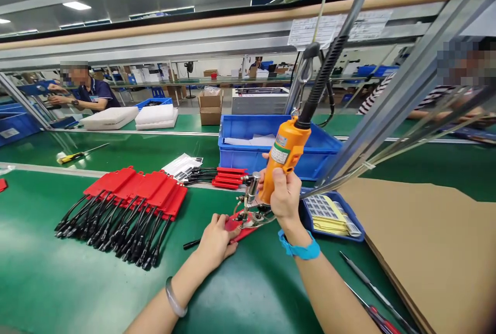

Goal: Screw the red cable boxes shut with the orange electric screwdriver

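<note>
My right hand (284,192) is wrapped round the orange body of a hanging electric screwdriver (284,150), which tilts with its cable end up and to the right. The metal fitting (251,205) at its lower end is over a flat red part (248,231) on the green bench. With its fingers pressed on the left end of that red part, my left hand (217,236) holds it down. A short black lead (191,244) sticks out to the left of this hand. Whether the bit touches the part is hidden by the fitting.
Several red parts with black leads (135,189) lie in overlapping rows at left, and more (228,176) behind my hands. A blue bin (236,156) stands beyond, and a tray of yellow labels (329,215) at right. Cardboard (426,246) and hand tools (372,282) lie nearby. Co-workers sit across.
</note>
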A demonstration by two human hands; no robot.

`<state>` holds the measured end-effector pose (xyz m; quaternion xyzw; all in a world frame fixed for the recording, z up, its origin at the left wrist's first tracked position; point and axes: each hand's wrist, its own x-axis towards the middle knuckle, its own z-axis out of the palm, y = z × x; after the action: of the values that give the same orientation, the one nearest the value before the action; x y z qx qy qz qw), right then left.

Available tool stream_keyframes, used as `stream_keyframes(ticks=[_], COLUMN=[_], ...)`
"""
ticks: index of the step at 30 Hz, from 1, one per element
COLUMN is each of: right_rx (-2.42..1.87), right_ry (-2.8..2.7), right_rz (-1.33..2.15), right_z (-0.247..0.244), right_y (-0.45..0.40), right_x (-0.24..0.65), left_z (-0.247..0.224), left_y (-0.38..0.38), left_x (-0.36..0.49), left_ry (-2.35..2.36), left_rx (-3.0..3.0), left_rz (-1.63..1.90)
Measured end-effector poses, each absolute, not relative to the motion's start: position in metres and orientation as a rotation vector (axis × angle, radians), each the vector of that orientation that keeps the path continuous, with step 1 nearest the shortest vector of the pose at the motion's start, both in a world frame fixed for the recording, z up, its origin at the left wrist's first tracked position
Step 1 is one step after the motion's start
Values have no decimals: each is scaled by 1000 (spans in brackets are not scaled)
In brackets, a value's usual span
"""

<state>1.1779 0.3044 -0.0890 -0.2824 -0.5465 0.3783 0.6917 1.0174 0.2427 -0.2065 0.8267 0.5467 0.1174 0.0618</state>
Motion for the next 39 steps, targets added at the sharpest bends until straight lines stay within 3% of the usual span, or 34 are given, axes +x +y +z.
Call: stream_keyframes(ticks=[6, 18, 31, 39], right_rx=[-636, -623, -560, -627], right_ry=[-1234, -1250, -1230, -1260], right_rz=[793, 818, 600, 667], right_z=[-98, -111, -9, -47], right_y=[306, 292, 305, 325], right_x=[1179, 1176, 1177, 1171], left_z=[-207, -210, -223, -215], left_y=[243, 243, 242, 244], left_x=[1022, 1018, 1006, 1005], left_ry=[1675, 1637, 1551, 1521], left_rx=[2553, 2557, 2663, 2631], left_rz=[231, 336, 365, 350])
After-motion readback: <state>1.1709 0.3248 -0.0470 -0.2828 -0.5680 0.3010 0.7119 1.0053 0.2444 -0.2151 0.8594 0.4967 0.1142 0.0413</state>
